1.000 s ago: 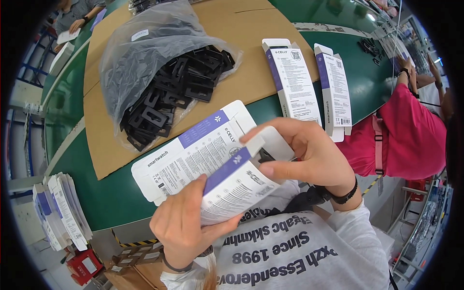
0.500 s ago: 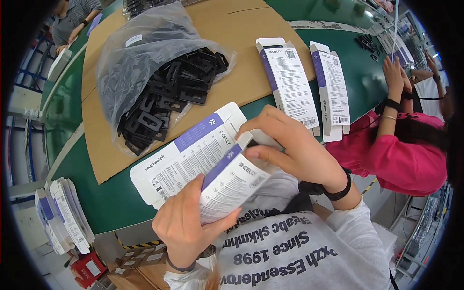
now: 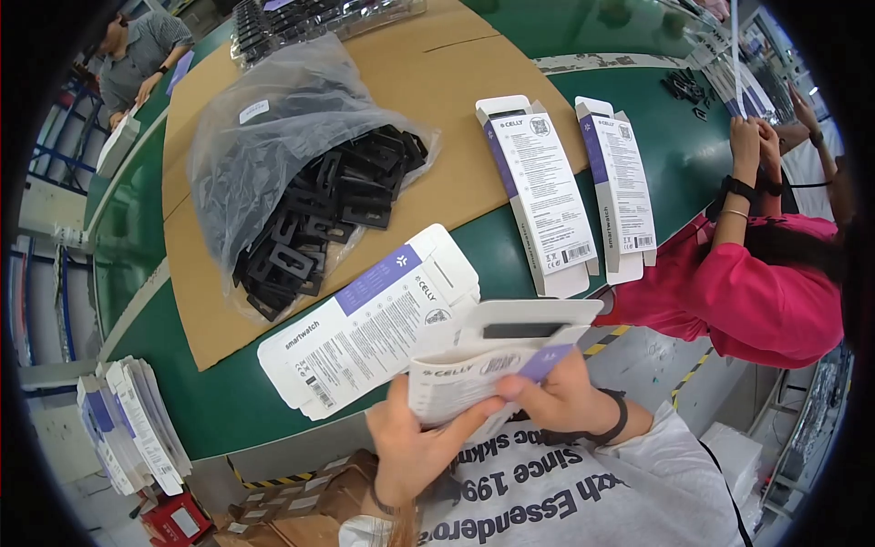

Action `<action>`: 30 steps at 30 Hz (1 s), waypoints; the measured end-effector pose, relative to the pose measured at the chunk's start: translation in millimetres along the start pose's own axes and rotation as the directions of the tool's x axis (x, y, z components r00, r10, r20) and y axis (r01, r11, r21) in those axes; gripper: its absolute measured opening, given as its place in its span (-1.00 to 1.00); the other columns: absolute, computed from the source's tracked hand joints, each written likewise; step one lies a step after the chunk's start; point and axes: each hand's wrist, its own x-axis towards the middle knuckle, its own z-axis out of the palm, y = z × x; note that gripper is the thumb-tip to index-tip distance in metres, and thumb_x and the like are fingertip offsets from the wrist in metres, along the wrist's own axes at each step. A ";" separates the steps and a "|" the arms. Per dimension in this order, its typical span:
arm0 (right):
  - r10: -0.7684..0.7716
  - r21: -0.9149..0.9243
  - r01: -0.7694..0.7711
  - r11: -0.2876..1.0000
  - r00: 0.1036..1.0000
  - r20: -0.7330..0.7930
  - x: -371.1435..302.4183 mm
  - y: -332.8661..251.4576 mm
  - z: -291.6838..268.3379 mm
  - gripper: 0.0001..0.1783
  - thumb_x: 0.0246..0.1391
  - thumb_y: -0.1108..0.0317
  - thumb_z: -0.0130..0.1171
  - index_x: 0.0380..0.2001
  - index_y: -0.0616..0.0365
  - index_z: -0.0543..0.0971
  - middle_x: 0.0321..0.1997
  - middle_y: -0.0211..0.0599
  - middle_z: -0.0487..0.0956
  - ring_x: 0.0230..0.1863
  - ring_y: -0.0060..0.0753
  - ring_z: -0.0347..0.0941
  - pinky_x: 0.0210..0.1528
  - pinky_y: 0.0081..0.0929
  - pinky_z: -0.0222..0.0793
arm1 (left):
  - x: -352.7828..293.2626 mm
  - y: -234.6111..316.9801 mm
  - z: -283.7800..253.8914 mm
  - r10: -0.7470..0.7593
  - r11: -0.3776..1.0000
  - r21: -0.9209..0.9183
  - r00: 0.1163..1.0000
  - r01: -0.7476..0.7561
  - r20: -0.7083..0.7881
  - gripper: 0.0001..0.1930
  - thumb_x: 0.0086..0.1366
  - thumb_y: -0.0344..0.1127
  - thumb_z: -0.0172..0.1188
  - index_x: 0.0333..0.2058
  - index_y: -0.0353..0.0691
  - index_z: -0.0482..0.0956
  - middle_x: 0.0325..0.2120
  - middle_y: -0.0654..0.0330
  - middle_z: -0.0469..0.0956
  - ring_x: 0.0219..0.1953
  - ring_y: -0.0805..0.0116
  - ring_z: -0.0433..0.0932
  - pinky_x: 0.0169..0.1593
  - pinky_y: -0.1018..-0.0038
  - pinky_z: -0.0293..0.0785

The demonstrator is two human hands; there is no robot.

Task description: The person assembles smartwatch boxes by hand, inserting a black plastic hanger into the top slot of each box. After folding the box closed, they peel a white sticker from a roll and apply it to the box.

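Observation:
My left hand [image 3: 417, 445] and my right hand [image 3: 567, 399] grip a white and purple carton [image 3: 463, 376] from two sides, close to my body. Its end flap stands out, and a dark strip shows at the open end; whether that is a black insert or the hollow inside I cannot tell. Just beyond, a flattened carton [image 3: 365, 333] of the same print lies at the table's edge. A clear plastic bag [image 3: 273, 137] spills black plastic holders [image 3: 342, 187] across brown cardboard. Two shaped cartons [image 3: 545, 187] with raised end flaps lie to the right.
The green table [image 3: 196, 415] carries a large cardboard sheet [image 3: 474, 73]. Flat cartons [image 3: 137, 424] stand stacked at the lower left. A black tray [image 3: 319, 27] sits at the back. A person in pink [image 3: 766, 283] works at the right, another [image 3: 146, 59] at the far left.
The held carton has turned, so its open end now shows on the upper right. My right hand has moved from the opening down to its side. The view has shifted slightly.

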 end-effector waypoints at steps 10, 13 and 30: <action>-0.223 -0.254 0.128 0.959 0.893 -0.391 0.2 5.2 6.4 -0.35 -0.06 0.26 0.44 0.06 0.38 0.47 -0.19 -0.01 0.61 -0.31 -0.19 0.60 -0.31 -0.43 0.53 | 23.4 -12.0 28.4 0.317 0.947 0.008 0.932 -0.321 -0.175 -0.75 0.32 -0.35 0.20 -0.15 -0.46 0.61 -0.42 -0.03 0.67 -0.51 0.23 0.66 -0.40 0.42 0.53; -0.249 -0.762 0.087 0.641 0.963 -0.100 -7.0 -26.5 0.5 0.11 -0.35 0.16 0.58 0.26 0.41 0.26 0.19 0.22 0.35 0.09 0.14 0.45 0.00 -0.23 0.51 | 27.5 1.3 32.1 0.253 0.962 -0.030 0.924 -0.272 -0.286 -0.67 0.38 -0.32 0.12 -0.01 -0.48 0.51 -0.38 -0.09 0.65 -0.46 0.05 0.66 -0.32 0.32 0.56; -0.280 -0.907 0.130 0.400 0.960 0.014 112.6 -15.5 -11.9 -0.41 -0.04 0.43 0.32 0.13 0.12 0.47 0.09 -0.09 0.49 0.14 0.00 0.39 0.12 -0.22 0.35 | 49.2 -15.4 -70.2 0.219 0.608 0.754 0.965 -0.249 0.142 0.01 -0.25 0.09 0.55 0.16 -0.34 0.37 0.12 -0.01 0.37 0.22 -0.05 0.27 0.27 0.10 0.15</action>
